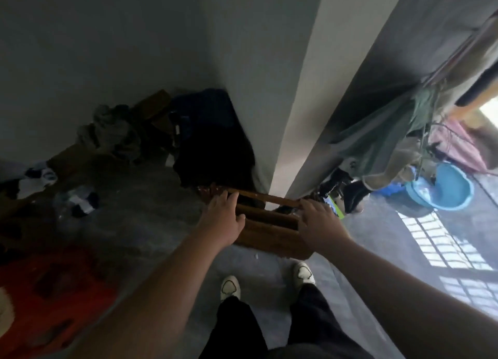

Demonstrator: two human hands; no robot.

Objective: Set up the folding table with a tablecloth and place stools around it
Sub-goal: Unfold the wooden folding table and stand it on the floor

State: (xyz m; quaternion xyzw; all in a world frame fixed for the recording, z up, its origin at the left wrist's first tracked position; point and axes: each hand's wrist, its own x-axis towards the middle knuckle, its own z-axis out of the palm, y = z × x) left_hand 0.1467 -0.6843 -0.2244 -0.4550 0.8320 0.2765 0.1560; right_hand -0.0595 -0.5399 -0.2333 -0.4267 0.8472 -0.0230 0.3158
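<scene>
A brown wooden folded table (269,232) stands on edge on the floor against the corner of a grey wall. My left hand (222,221) is at its left end, fingers reaching over the top wooden rail. My right hand (316,221) lies on the right end, fingers curled over the top edge. Both arms stretch forward from the bottom of the view. The table's far side and legs are hidden in shadow. No tablecloth or stools are visible.
A grey wall corner (283,116) rises just behind the table. Dark bags and clothes (210,137) pile up at the left. A red object (54,291) lies at the lower left. A blue basin (442,187) sits on the floor at the right. My white shoes (230,287) stand close to the table.
</scene>
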